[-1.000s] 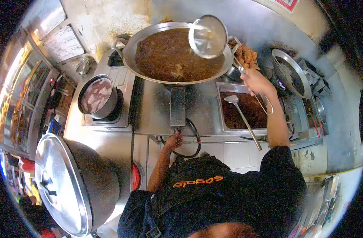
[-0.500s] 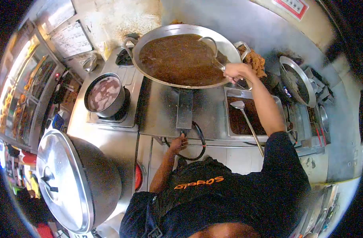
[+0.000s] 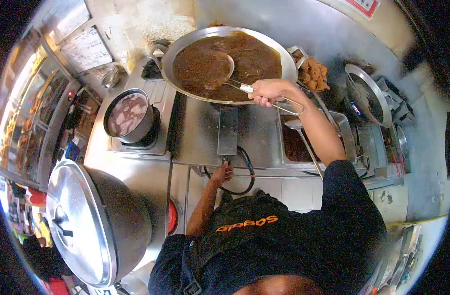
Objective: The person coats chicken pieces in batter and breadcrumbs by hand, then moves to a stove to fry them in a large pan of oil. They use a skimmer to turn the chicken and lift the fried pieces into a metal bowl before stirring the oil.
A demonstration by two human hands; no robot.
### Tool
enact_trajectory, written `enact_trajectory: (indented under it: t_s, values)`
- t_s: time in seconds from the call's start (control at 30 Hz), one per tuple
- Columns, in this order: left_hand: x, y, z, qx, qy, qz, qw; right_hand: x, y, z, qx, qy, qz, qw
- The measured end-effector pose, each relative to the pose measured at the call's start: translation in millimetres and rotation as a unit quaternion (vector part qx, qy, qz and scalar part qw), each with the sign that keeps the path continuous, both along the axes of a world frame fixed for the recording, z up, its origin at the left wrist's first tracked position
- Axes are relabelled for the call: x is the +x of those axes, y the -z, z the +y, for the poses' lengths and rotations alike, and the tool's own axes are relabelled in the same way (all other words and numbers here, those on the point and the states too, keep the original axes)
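Observation:
My right hand [image 3: 269, 92] is closed around the handle of a wire skimmer [image 3: 242, 86]. The skimmer's round head lies in the dark brown contents of a large wide metal wok [image 3: 289, 61], towards its middle. At the front edge of the metal stove, my left hand [image 3: 222, 174] has its fingers at a small knob below the stove's central metal strip [image 3: 228, 132]. Those fingers are curled, and what they grip is too small to make out.
A pot of pinkish contents [image 3: 129, 116] stands on a burner at left, with a large lidded pot [image 3: 82, 221] nearer. At right are a tray [image 3: 351, 132] with a spatula [image 3: 303, 140], fried food [image 3: 313, 73] and another wok [image 3: 385, 101]. A black hose loops below the stove.
My right hand has moved left with the skimmer, whose head swept from the wok's right side to the middle. My left hand stays at the stove's front edge.

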State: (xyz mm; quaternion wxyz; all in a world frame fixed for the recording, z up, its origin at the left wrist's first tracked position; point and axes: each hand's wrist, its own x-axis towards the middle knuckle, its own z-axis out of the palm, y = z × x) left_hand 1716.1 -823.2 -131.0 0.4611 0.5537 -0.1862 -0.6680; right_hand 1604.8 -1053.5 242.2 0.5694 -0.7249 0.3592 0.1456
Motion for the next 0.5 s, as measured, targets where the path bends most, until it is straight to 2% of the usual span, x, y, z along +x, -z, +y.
enact_trajectory:
  t_s: [0.07,0.13,0.23,0.3,0.37,0.43,0.5]
  values:
    - [0.0,1.7,-1.2,-0.05,0.031,-0.098,0.993,-14.2,1.4,6.4,0.033,0.014,-0.028,0.999]
    - [3.0,10.6,-3.8,-0.006,0.021,0.057,0.998,-30.5,-5.6,19.2,0.047,0.02,-0.04,0.998]
    - [2.5,9.8,-2.2,0.003,-0.01,0.098,0.995,-54.5,-11.5,35.5,0.046,0.021,-0.046,0.998]
    - [3.2,9.6,-1.6,0.02,-0.016,0.107,0.994,-70.1,-18.2,49.7,0.077,0.087,-0.074,0.99]
    - [1.0,2.8,-1.1,0.035,-0.018,0.114,0.993,-86.4,-22.0,55.8,0.057,0.087,-0.086,0.991]
    - [-4.3,-14.8,2.4,0.013,-0.065,0.117,0.991,-104.8,-16.6,54.2,0.073,0.093,-0.123,0.985]
    - [-0.9,-3.0,-0.8,0.006,-0.05,0.126,0.991,-121.9,-14.5,58.7,0.051,0.1,-0.124,0.986]
